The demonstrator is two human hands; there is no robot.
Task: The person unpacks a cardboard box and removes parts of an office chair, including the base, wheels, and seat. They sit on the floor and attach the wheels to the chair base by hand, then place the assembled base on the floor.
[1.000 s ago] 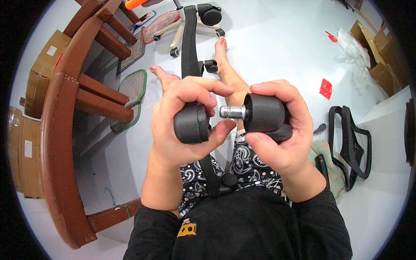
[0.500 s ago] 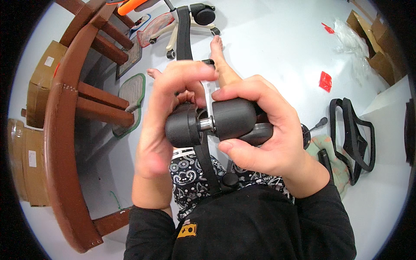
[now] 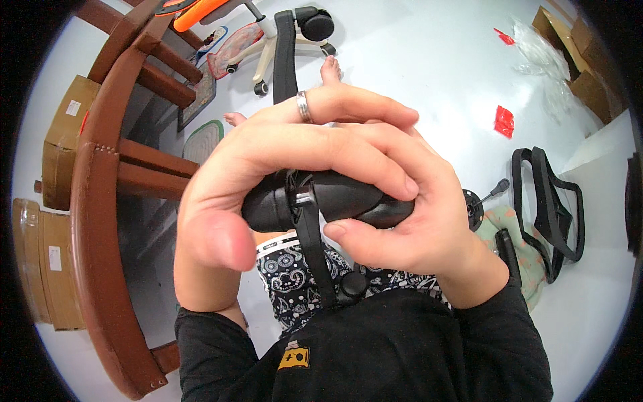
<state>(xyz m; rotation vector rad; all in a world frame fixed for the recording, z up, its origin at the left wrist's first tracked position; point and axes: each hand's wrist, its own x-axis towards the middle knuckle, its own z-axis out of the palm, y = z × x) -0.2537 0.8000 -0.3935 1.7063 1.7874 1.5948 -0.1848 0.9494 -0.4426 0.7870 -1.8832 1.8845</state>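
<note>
A black caster wheel (image 3: 348, 198) with a short shiny metal pin at its middle is held up between my two hands. My left hand (image 3: 234, 181), a ring on one finger, curls over it from the left, its fingers reaching across onto the right hand. My right hand (image 3: 429, 214) grips the caster's right end, thumb below. A black bar (image 3: 312, 251), like a leg of a chair base, runs beneath the hands, partly hidden by them. At its far end sits another caster (image 3: 315, 24); a round black piece (image 3: 353, 285) is near my lap.
A brown wooden frame (image 3: 100, 254) stands at left, with cardboard boxes (image 3: 61, 268) behind it. At right lie a black armrest-like frame (image 3: 546, 208) and a patterned cloth (image 3: 502, 221). Farther off are an open carton (image 3: 559, 43), clear plastic (image 3: 536, 60) and a red packet (image 3: 504, 122).
My left hand has swung over the caster, its fingers now reaching across to the right hand. The metal pin shows less, and the caster's two black parts look closer together.
</note>
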